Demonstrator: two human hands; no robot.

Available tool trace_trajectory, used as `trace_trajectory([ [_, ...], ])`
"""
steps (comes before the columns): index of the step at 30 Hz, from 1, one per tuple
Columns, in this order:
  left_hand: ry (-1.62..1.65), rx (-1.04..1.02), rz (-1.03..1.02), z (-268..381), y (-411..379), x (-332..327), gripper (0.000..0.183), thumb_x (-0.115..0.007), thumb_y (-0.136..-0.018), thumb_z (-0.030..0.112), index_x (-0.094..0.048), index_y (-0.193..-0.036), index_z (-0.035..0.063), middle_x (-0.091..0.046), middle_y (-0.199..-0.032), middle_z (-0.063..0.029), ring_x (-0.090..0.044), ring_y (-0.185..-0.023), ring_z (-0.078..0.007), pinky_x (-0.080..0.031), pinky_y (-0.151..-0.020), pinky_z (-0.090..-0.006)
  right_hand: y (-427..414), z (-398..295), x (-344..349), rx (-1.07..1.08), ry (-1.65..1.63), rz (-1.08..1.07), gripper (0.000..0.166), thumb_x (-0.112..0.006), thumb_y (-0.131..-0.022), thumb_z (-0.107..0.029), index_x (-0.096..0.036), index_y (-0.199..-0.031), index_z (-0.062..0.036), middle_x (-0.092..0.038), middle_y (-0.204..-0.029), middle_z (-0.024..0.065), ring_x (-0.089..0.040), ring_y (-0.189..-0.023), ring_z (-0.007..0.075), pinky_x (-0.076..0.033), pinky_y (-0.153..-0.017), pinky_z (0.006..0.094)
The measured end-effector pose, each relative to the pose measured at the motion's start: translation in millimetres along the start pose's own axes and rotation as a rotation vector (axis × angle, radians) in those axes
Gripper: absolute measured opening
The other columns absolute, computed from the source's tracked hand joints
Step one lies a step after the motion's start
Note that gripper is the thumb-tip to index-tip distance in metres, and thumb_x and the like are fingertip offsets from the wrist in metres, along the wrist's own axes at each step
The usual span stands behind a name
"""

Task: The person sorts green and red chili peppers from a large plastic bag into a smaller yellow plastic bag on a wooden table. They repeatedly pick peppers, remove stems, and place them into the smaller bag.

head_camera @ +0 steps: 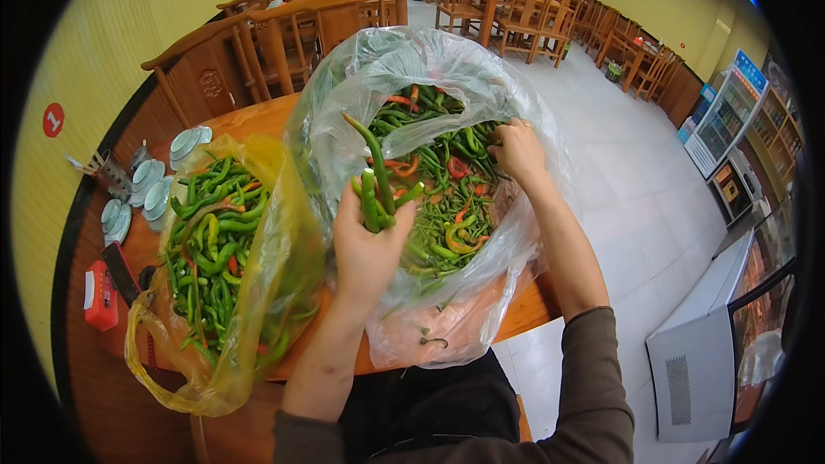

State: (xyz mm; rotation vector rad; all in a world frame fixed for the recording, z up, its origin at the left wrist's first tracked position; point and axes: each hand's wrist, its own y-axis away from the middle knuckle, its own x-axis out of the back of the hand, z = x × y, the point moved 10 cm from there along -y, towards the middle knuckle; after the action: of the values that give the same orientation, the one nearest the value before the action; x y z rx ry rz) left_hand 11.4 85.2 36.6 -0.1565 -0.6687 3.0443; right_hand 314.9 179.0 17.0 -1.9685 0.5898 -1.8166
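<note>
My left hand [367,245] grips several green chili peppers [379,161], stem ends pointing up and away from me. It is over the near left part of a large clear plastic bag [399,55]. Loose chilies [445,148], mostly green with a few red, fill the far part of that bag. Cut stems and small bits [451,219] lie nearer to me in it. My right hand [521,151] reaches inside at the right, its fingertips among the peppers and partly hidden. To the left stands an open yellow plastic bag [290,258] full of green chilies [219,245].
Both bags rest on a wooden table [258,119]. Wrapped dish sets [155,196], a chopstick holder [113,174], a phone [119,270] and a red box [101,296] sit along its left side. Wooden chairs [335,16] stand beyond; a display cooler [693,335] is at right.
</note>
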Motion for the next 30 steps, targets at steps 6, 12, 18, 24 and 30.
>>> trace_trajectory([
  [6, 0.023, 0.018, -0.034, -14.7, -6.1, 1.4, 0.022, -0.074, -0.086, 0.003, -0.057, -0.101, 0.0044, -0.06, -0.085, 0.0003, -0.059, -0.077, -0.0084, -0.048, -0.07, -0.0249, -16.2, 9.9, -2.3, 0.04, 0.061, -0.223, 0.011, -0.073, -0.076, -0.014, -0.073, -0.082, -0.0046, -0.066, -0.098, 0.0155, -0.063, -0.1, 0.0324, -0.055, -0.079, 0.0425],
  [12, 0.129, 0.053, 0.002, -20.7, -5.9, 2.2, 0.02, -0.075, -0.085, 0.005, -0.059, -0.097, 0.0055, -0.058, -0.079, 0.0035, -0.053, -0.071, -0.0046, -0.042, -0.064, -0.0216, 38.6, -27.7, 51.6, -0.052, -0.571, -0.534, 0.014, -0.074, -0.083, -0.014, -0.072, -0.09, -0.002, -0.066, -0.084, 0.0097, -0.063, -0.08, 0.0198, -0.052, -0.073, 0.0337],
  [18, 0.174, 0.071, -0.017, -22.9, -3.9, -1.3, 0.02, -0.075, -0.085, 0.005, -0.059, -0.097, 0.0055, -0.058, -0.08, 0.0033, -0.053, -0.072, -0.0056, -0.043, -0.066, -0.0225, 28.9, -40.7, 47.1, 0.086, -0.53, -0.483, 0.023, -0.074, -0.087, -0.018, -0.07, -0.103, -0.0007, -0.068, -0.1, 0.0141, -0.067, -0.089, 0.027, -0.053, -0.079, 0.038],
  [24, 0.158, 0.089, -0.031, -26.3, -6.6, 2.0, 0.022, -0.074, -0.086, 0.001, -0.059, -0.101, 0.003, -0.065, -0.091, -0.0031, -0.066, -0.079, -0.0105, -0.052, -0.071, -0.0247, -35.3, -2.6, -2.1, -0.074, 0.012, -0.054, 0.032, -0.072, -0.087, -0.023, -0.066, -0.102, 0.0042, -0.064, -0.111, 0.0236, -0.066, -0.099, 0.0405, -0.054, -0.083, 0.0478],
  [30, 0.196, 0.097, -0.027, -27.2, -3.4, -2.2, 0.023, -0.075, -0.086, 0.005, -0.058, -0.101, 0.0036, -0.062, -0.089, -0.0007, -0.06, -0.079, -0.0091, -0.049, -0.074, -0.0258, -55.8, 15.5, -16.8, -0.319, 0.085, -0.168, 0.034, -0.074, -0.074, -0.029, -0.072, -0.094, -0.0008, -0.069, -0.108, 0.0177, -0.068, -0.097, 0.0371, -0.055, -0.082, 0.0449],
])
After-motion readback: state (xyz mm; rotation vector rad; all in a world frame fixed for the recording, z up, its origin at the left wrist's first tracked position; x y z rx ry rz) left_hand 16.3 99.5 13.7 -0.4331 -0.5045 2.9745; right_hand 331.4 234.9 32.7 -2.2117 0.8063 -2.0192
